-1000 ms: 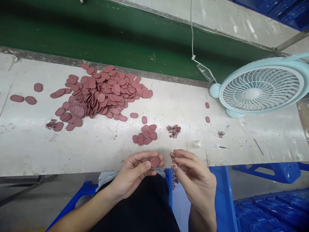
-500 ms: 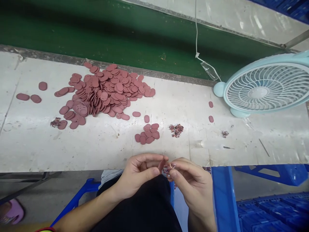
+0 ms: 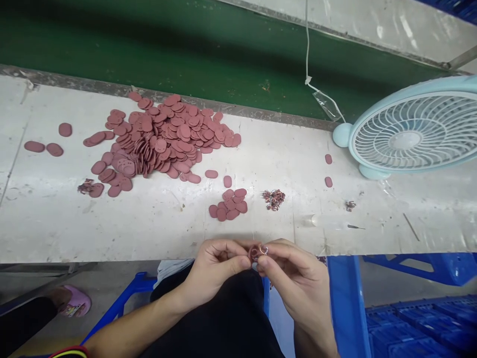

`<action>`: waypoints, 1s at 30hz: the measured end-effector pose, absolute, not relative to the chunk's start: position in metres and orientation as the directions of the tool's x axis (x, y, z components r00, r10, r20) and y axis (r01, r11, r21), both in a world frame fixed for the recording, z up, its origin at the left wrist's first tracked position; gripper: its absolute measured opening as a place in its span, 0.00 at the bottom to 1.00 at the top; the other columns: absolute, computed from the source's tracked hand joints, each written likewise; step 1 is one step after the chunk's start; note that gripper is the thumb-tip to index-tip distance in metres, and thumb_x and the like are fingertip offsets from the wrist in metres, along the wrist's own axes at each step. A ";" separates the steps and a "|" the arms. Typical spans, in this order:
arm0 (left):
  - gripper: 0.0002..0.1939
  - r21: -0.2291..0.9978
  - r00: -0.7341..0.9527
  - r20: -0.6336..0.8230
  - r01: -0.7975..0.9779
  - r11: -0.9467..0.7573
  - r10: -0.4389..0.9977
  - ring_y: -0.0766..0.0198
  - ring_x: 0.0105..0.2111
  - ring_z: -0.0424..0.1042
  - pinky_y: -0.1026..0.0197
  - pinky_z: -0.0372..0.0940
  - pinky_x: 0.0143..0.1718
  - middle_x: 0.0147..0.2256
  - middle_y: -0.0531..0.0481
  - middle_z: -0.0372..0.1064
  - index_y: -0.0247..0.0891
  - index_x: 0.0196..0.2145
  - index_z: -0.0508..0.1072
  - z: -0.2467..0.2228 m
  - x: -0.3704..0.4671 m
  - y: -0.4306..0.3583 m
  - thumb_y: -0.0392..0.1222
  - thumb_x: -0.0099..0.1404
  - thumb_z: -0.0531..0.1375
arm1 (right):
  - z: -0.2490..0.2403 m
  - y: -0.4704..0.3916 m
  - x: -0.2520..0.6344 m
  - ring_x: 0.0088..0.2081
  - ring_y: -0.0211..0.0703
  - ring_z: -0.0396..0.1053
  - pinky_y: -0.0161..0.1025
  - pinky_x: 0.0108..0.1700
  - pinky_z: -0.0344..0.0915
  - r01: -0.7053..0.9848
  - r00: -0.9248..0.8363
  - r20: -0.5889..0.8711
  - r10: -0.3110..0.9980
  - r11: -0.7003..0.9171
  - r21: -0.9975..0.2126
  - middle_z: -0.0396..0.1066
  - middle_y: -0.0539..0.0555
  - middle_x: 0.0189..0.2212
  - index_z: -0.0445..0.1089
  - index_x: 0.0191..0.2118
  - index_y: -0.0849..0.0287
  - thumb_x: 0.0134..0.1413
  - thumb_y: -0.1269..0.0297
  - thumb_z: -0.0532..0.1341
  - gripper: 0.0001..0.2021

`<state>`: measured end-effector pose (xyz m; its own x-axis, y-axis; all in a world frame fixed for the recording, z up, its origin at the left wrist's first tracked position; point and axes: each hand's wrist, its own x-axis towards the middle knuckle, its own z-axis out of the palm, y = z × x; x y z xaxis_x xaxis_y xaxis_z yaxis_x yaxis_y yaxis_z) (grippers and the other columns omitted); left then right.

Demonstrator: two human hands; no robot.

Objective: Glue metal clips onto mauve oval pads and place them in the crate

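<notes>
My left hand (image 3: 218, 268) is closed at the table's front edge, pinching a dark red oval piece (image 3: 253, 253) between thumb and fingers. Facing it, my right hand (image 3: 300, 278) has its thumb and forefinger pressed together on a small curled wire-like piece (image 3: 264, 249), pale and brownish. The two pieces meet or overlap between my fingertips; whether they are joined I cannot tell. Just beyond my hands lie a small group of red oval pieces (image 3: 228, 205) and a heap of the curled pieces (image 3: 274, 200).
A large pile of red ovals (image 3: 175, 134) covers the left part of the white table (image 3: 149, 228). At the right stands a light blue fan (image 3: 406, 140). Blue crates (image 3: 421, 323) sit below right. Another person's foot in a pink slipper (image 3: 76, 301) shows at lower left.
The oval piece in my left hand has turned, showing more of its face beside the curled piece. The other person's slippered foot has moved right into fuller view. My view has shifted slightly.
</notes>
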<state>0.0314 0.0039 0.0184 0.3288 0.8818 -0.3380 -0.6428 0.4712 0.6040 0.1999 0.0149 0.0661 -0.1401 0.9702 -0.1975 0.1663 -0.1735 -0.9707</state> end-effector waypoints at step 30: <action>0.06 0.727 0.105 -0.345 -0.599 0.336 0.933 0.57 0.44 0.78 0.56 0.73 0.45 0.48 0.45 0.79 0.40 0.35 0.81 0.011 0.041 -0.008 0.35 0.66 0.63 | 0.050 0.014 0.181 0.33 0.37 0.77 0.34 0.35 0.77 -0.105 -0.074 -0.308 0.949 -0.314 -0.944 0.78 0.51 0.35 0.76 0.41 0.54 0.60 0.67 0.66 0.04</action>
<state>0.0413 -0.0080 0.0114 0.1046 0.9328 -0.3448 -0.5993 0.3358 0.7267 0.1806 0.0142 0.0497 -0.0738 0.9486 -0.3078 -0.1048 -0.3143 -0.9435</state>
